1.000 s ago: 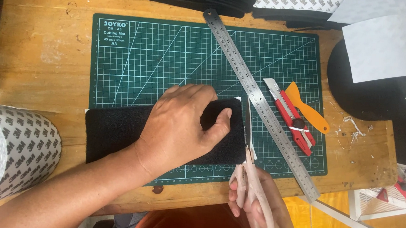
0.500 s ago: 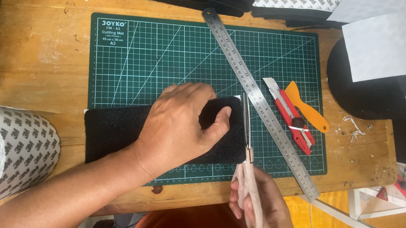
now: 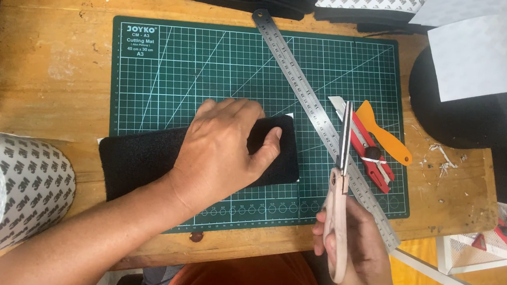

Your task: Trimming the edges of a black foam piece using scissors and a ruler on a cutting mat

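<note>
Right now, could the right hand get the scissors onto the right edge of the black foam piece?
Probably yes. The right hand holds the scissors just right of the black foam piece, apart from it, with bare cutting mat between. The left hand presses farther left.

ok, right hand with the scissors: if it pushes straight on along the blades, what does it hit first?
Likely the steel ruler: the scissors in the right hand already overlap it, height unclear.

Black fabric strip (image 3: 141, 159) flat across mat's lower edge; pale-handled scissors (image 3: 340, 189) closed, blades pointing away.
</note>
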